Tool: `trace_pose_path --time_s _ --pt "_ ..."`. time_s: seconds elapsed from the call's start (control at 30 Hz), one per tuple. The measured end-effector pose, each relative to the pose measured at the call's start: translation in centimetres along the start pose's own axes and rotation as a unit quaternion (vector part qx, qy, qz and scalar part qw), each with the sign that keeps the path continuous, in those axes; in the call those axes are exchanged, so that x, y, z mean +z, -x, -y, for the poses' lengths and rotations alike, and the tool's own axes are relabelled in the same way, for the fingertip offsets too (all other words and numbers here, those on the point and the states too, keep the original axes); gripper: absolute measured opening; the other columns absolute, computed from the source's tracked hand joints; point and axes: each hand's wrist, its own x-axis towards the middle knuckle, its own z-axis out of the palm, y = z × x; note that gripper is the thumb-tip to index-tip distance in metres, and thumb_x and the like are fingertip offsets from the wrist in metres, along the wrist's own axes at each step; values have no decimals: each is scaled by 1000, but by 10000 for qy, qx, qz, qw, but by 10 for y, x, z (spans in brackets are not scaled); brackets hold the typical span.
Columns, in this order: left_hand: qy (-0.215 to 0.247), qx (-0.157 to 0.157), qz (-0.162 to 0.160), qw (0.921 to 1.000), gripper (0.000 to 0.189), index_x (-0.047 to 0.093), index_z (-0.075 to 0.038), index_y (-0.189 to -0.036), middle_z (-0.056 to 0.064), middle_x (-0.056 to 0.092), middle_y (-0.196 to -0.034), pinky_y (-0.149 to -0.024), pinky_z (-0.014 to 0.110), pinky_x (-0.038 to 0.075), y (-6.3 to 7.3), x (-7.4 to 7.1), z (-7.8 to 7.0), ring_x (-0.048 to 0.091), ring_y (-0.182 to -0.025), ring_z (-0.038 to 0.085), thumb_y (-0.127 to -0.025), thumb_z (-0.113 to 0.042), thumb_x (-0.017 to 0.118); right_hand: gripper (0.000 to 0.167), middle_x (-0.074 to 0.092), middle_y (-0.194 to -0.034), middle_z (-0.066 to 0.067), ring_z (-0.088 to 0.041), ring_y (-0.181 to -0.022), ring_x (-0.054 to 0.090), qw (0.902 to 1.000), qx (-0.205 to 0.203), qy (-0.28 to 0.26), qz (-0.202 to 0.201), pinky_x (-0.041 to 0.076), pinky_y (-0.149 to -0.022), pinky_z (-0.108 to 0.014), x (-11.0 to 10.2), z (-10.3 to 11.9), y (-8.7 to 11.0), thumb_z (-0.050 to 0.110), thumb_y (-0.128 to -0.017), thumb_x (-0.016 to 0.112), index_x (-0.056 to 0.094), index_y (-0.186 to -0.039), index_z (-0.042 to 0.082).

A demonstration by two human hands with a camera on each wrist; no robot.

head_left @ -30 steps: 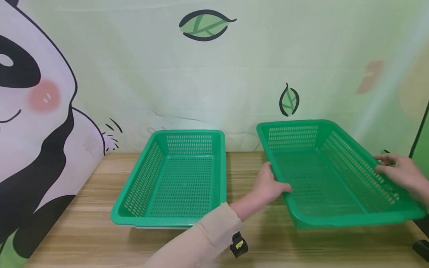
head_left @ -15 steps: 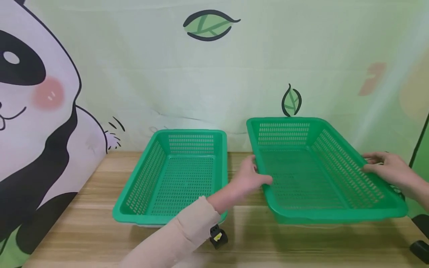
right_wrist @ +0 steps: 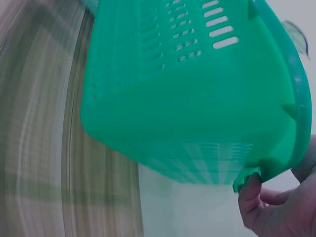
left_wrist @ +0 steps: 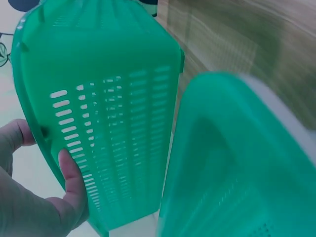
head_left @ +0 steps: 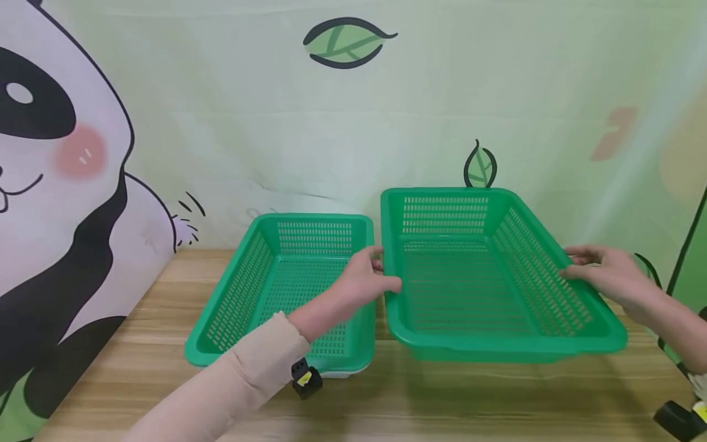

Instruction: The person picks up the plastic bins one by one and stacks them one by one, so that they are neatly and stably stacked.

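Observation:
Both hands hold a green slatted plastic basket (head_left: 464,288) by its opposite long rims, raised above the table. My left hand (head_left: 364,276) grips the left rim, its thumb over the edge. On the far side my right hand (head_left: 604,273) pinches the right rim; in the right wrist view its fingers (right_wrist: 251,192) curl under the lip. A second green basket (head_left: 221,307) of the same kind sits on the table to the left, partly covered by my left forearm. The lifted basket's outer wall (left_wrist: 113,123) faces the left wrist camera, and nothing is seen inside either basket.
The wood-grain table (head_left: 182,405) runs under both baskets. Behind it hangs a pale green cloth backdrop (head_left: 248,123) with a printed panda (head_left: 83,159) and leaves. A thin white edge (head_left: 348,372) shows beneath the left basket.
The held basket has moved left, carried by both hands, from the right side toward the standing basket. It now sits slightly higher in view. The standing basket keeps its place.

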Motion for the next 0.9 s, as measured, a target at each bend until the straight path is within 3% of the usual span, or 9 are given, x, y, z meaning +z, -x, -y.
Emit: trace_pose_path --time_s 0.2,0.33,0.6,0.7,0.8,0.9 --pt "235 -191 -106 9995 75 27 -5 -141 15 45 -122 -76 29 49 4 -21 1 48 -103 21 -74 2 59 68 18 -137 -36 -49 -123 22 9975 255 -634 197 31 -94 -59 4 22 2 30 -94 46 15 -140 -9" --pt "186 -107 -181 9996 75 27 -7 -142 13 42 -124 -74 29 48 7 -30 0 44 -104 21 -74 2 58 68 19 -138 -34 -47 -124 22 9969 237 -750 99 31 -95 -57 6 32 2 31 -94 46 15 -141 -7" --pt "-310 149 -374 9987 74 29 -8 -141 12 44 -118 -67 29 47 15 -53 -8 44 -98 21 -73 -1 57 65 29 -133 -28 -37 -115 33 9966 25 -796 -195 42 -78 -27 17 48 -2 29 -92 49 22 -140 -6" --pt "-498 236 -357 9978 72 29 -8 -141 11 44 -113 -63 27 45 19 -66 -9 43 -95 21 -74 -3 55 65 29 -132 -26 -34 -115 34 9950 -49 -984 -172 44 -85 -34 23 58 -1 30 -92 49 22 -141 -4" --pt "-704 390 -311 9963 70 29 -5 -140 11 44 -107 -61 26 43 23 -82 -8 43 -91 21 -74 -4 54 65 30 -131 -25 -34 -114 35 9925 -124 -1217 -31 37 -93 -49 29 69 0 29 -93 49 20 -141 -4" --pt "-862 494 -274 9947 70 29 -4 -140 12 45 -105 -62 26 43 25 -98 -7 44 -91 21 -74 -5 53 64 33 -129 -22 -29 -113 38 9901 -208 -1385 121 36 -95 -50 34 80 0 25 -93 49 20 -141 -5"
